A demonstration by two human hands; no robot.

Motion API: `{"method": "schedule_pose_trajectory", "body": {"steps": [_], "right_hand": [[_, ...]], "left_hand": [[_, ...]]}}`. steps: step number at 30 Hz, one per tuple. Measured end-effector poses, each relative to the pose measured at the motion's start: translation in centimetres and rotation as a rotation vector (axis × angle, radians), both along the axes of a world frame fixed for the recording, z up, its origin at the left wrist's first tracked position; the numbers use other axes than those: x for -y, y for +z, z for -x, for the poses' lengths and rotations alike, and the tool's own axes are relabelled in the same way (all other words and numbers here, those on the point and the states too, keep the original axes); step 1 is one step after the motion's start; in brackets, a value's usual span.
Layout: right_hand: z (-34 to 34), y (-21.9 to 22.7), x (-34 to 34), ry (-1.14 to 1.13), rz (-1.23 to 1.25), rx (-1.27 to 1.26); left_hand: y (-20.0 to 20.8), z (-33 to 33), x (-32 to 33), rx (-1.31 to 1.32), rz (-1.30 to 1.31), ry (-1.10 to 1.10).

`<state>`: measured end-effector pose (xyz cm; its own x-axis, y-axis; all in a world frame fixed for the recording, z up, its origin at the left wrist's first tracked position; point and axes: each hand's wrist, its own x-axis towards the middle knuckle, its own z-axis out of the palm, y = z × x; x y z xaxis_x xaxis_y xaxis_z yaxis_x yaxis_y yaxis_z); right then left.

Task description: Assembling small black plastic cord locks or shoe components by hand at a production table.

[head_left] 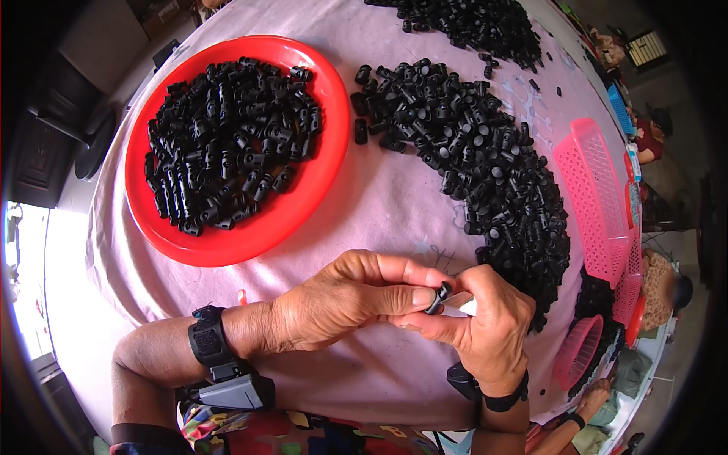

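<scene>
Close to my body, over the pink cloth [387, 205], my two hands meet. Between thumb and forefinger my left hand [334, 299] pinches a small black plastic cord lock [438, 297]. Closed just beside it, my right hand [493, 322] grips a thin pale flat piece [459, 303] that points toward the cord lock; fingers hide most of it, so its kind is unclear. A red round tray [334, 152] full of similar black cord locks lies ahead on the left. A long heap of black cord lock parts [493, 167] curves beyond my right hand.
Another black heap [478, 30] lies at the far edge. On the right stand a pink perforated basket [588, 189] and a smaller pink basket [580, 353]. Another person's hand [595, 398] shows at the lower right, and a seated person [658, 292] is farther off.
</scene>
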<state>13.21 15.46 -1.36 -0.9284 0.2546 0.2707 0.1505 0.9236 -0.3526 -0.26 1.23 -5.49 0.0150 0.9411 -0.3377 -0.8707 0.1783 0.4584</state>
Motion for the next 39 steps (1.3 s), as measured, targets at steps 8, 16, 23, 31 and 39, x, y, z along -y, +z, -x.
{"method": "schedule_pose_trajectory", "body": {"steps": [8, 16, 23, 31, 39], "right_hand": [[-0.03, -0.10, 0.05, -0.011, -0.017, -0.007], [-0.24, -0.31, -0.11, -0.004, -0.054, -0.025], [-0.08, -0.49, -0.14, 0.004, -0.083, -0.037], [-0.16, -0.54, -0.13, -0.008, -0.120, -0.055], [-0.06, -0.71, -0.11, 0.005, -0.130, -0.051]], "left_hand": [[0.17, 0.06, -0.09, -0.026, -0.018, -0.005], [-0.05, -0.05, -0.21, -0.036, -0.029, -0.009], [0.28, 0.05, -0.06, -0.033, -0.024, -0.004], [0.12, -0.01, -0.16, -0.009, -0.043, 0.005], [-0.12, -0.06, -0.12, -0.030, -0.026, 0.001]]}}
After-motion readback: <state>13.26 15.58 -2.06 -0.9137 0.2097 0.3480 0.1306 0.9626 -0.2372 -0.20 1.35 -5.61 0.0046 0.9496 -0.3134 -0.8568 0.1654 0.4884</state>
